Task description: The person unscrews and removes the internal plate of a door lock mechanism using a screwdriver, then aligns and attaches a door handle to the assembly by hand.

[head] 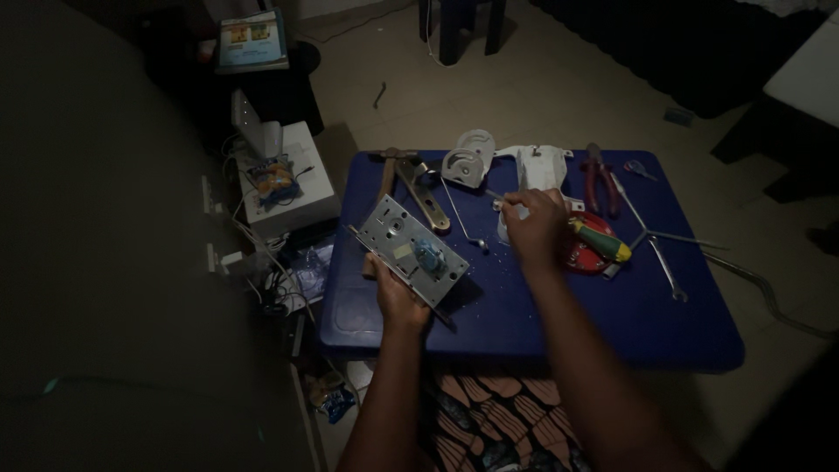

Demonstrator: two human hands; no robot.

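a left hand (395, 293) grips a grey mortise lock case (412, 248) at centre frame, long axis running upper left to lower right, over a blue table (559, 315); the right hand (535, 229), just right, pinches a thin screwdriver (495, 196), fingers curled.

A table (682, 332) stands in front of the person. The left hand (395, 293) holds a lock case (411, 249) above its left half; the right hand (535, 229) is over the middle. Behind the lock case lies a door handle plate (426, 197), with a hammer (386, 170) to its left. Pliers (601, 183) lie at the back right (a screwdriver (601, 240) in front of them), and a wrench (666, 267) lies farther right. Left of the table, on the floor, stands a box (293, 197).
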